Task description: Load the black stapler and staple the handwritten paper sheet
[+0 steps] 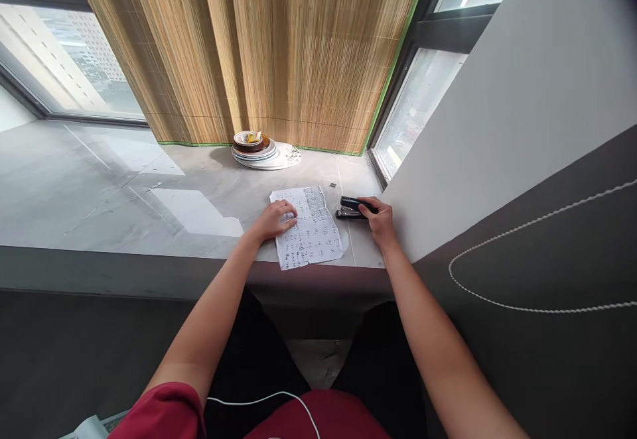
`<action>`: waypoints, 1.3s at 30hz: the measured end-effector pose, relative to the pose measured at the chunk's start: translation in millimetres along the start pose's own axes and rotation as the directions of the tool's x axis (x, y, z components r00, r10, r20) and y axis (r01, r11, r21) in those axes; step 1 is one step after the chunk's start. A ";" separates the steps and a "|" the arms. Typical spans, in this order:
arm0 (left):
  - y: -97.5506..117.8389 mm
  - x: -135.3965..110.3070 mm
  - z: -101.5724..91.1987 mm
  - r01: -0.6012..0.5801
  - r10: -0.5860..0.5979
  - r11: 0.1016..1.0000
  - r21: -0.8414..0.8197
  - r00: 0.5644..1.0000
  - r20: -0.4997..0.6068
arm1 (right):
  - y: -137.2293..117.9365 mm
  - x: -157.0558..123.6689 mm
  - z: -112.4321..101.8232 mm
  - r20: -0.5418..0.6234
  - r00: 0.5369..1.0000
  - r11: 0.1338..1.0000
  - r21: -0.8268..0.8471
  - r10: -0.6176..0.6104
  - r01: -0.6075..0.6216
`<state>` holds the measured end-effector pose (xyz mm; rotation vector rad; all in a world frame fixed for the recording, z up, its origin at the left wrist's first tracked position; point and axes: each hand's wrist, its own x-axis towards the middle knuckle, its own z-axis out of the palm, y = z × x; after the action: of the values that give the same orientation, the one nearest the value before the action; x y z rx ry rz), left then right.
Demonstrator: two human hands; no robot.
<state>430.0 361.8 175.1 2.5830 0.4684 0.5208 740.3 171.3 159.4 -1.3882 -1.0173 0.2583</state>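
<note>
A white sheet of paper (pixel 311 233) with handwriting lies on the ledge, a dense dark block of marks in its upper right part. At the paper's left edge is my left hand (pixel 276 219), its fingers bent and holding the sheet. The lower right corner of the paper looks curled, perhaps with another sheet beneath. To the right of the paper, my right hand (pixel 379 217) is closed around the rear of a black stapler (pixel 350 204). The stapler's jaws gape toward the paper without touching it. A tiny dark item (pixel 332 185) lies above the paper, too small to name.
Stacked plates (pixel 255 154), with a small yellow item on top, stand at the back by the bamboo blind (pixel 298 61). A wall (pixel 497 114) rises close on the right, where a beaded cord (pixel 450 268) hangs. The ledge's front edge (pixel 149 256) runs before my lap.
</note>
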 end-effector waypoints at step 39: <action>11.8 -2.1 1.0 -0.265 0.268 0.963 -0.041 0.942 0.202 | -21.1 -20.5 26.1 0.558 0.758 0.804 -0.248 -0.337 0.540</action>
<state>431.3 350.8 179.6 2.6652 0.0435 0.3363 701.5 170.2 165.4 -1.4100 -1.8897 0.0335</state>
